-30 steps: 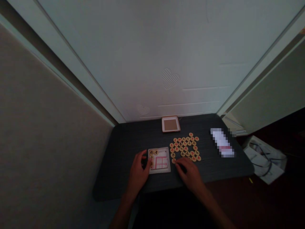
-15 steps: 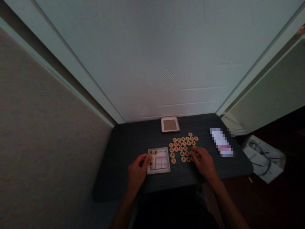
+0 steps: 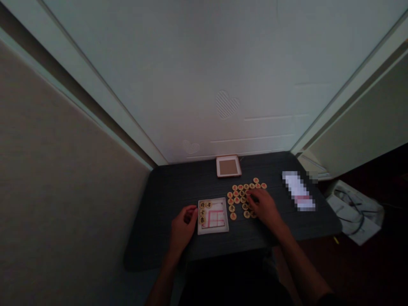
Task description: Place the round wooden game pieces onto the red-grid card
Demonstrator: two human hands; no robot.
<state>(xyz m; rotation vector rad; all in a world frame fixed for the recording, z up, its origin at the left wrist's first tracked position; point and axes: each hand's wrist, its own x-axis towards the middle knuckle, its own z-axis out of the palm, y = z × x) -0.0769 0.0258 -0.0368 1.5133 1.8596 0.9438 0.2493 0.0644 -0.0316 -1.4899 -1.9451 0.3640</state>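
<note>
A small white tray [image 3: 223, 227] with red grid lines lies near the front of the dark table [image 3: 172, 191]. A few round wooden game pieces sit along its left side. My left hand [image 3: 181, 227] rests at the tray's left edge, fingers curled; I cannot see anything in it. To the right, several round wooden pieces [image 3: 242, 189] with red or black marks are spread on the table. My right hand [image 3: 264, 206] lies over the right part of this group, fingertips on the pieces. Whether it grips one is hidden.
A square pink-rimmed lid or box [image 3: 228, 166] sits at the table's back edge against the white wall. A blurred white object [image 3: 298, 191] lies at the right of the table. A white bag with dark cords [image 3: 355, 212] is on the floor to the right.
My right hand moved from the table's front beside the tray out to the right, then up and left over the loose pieces. My left hand slid slightly off the tray's edge.
</note>
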